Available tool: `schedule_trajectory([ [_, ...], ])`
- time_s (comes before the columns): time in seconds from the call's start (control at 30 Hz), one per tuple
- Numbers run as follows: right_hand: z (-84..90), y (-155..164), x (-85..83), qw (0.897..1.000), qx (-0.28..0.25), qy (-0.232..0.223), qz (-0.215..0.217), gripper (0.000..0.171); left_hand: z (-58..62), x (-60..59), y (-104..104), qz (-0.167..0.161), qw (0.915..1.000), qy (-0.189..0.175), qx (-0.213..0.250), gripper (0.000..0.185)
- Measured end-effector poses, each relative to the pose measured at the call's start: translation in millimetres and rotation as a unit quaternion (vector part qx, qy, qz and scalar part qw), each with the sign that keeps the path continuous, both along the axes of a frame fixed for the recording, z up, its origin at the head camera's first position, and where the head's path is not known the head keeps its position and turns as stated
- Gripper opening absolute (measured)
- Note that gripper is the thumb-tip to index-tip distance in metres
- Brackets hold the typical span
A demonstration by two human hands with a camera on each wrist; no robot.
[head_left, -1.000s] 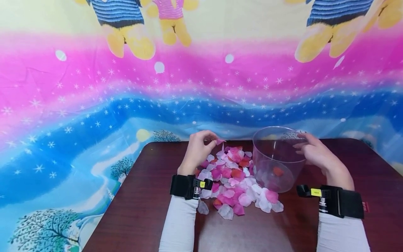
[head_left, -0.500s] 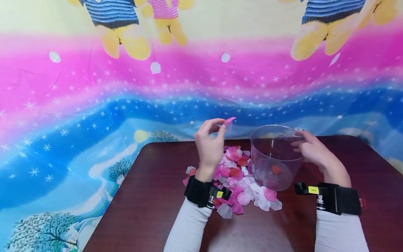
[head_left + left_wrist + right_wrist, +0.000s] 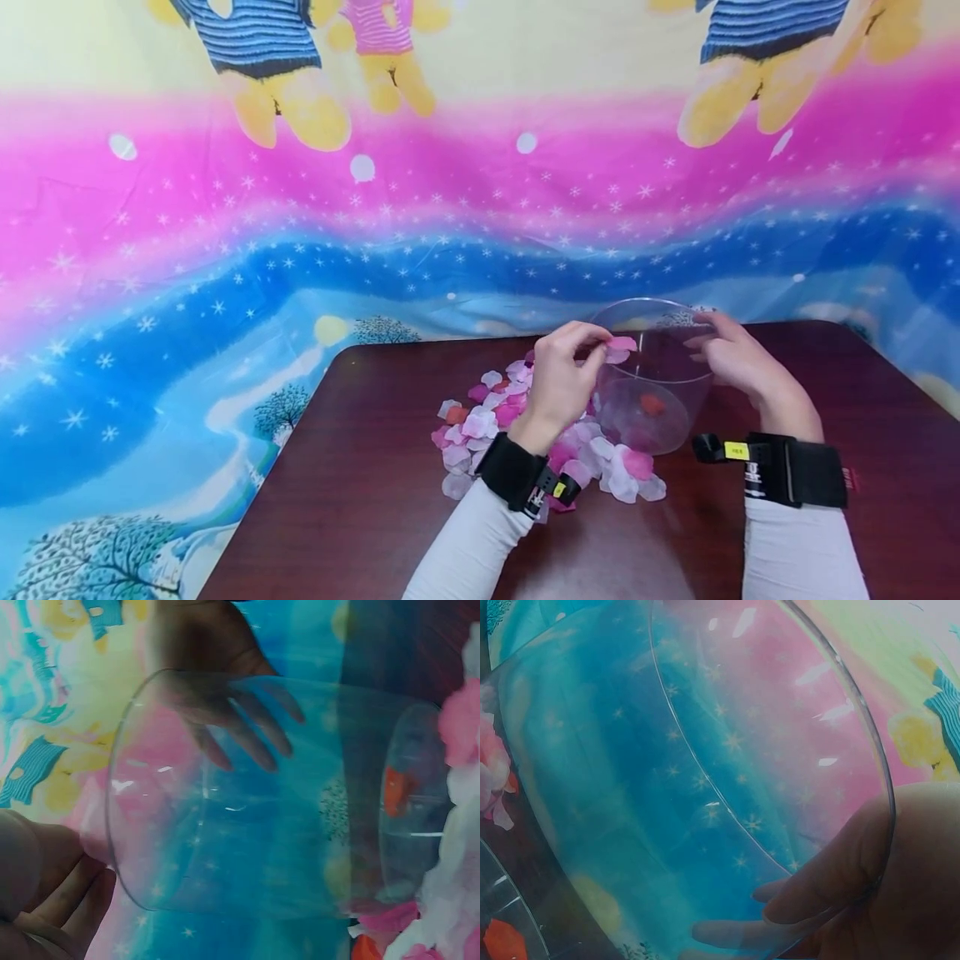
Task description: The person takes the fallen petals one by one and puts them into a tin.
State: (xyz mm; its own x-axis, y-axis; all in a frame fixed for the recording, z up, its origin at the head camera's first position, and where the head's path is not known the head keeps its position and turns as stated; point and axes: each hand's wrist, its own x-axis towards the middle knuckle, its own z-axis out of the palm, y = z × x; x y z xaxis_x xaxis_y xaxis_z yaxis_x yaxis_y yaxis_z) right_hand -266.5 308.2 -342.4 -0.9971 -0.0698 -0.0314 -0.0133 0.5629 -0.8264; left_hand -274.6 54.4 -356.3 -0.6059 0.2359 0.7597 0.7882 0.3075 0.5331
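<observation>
My left hand (image 3: 562, 375) pinches a pink artificial flower petal (image 3: 622, 342) between thumb and fingertips. In the head view the petal overlaps the mouth of a clear plastic bucket (image 3: 654, 381); in the left wrist view it shows right at the rim. One orange-red petal (image 3: 652, 405) lies on the bucket's bottom. On the bucket's right side, my right hand (image 3: 750, 358) rests with fairly straight, spread fingers (image 3: 255, 735) along the outer wall near the rim. The left forearm and hand hide part of the loose petal pile (image 3: 480, 422).
Pink, white and red petals spread over the dark wooden table (image 3: 360, 500) left of the bucket and in front of it. A printed cloth backdrop (image 3: 420, 225) hangs behind the table's back edge. Black camera straps (image 3: 513, 471) circle both wrists.
My left hand has lifted the pink petal from the pile and carried it right to the bucket's mouth. My right hand stays beside the bucket. The head view has shifted slightly.
</observation>
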Motion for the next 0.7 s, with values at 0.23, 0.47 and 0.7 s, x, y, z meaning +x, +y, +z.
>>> schedule_trajectory([
  [0.23, 2.9, -2.1, -0.7, 1.000, -0.004, 0.002, -0.004, 0.063, -1.5, -1.2, 1.5, 0.027, 0.9953, 0.034, -0.087, 0.014],
  [0.47, 1.2, 0.0, 0.7, 1.000, -0.001, -0.001, -0.006, 0.073, -2.1, 1.3, -0.5, 0.015, 0.9864, 0.023, -0.162, 0.023],
  [0.7, 2.0, 2.0, -0.2, 1.000, -0.003, -0.004, -0.002, 0.074, 3.2, 3.4, -4.0, 0.012, 0.9802, 0.014, -0.197, 0.031],
])
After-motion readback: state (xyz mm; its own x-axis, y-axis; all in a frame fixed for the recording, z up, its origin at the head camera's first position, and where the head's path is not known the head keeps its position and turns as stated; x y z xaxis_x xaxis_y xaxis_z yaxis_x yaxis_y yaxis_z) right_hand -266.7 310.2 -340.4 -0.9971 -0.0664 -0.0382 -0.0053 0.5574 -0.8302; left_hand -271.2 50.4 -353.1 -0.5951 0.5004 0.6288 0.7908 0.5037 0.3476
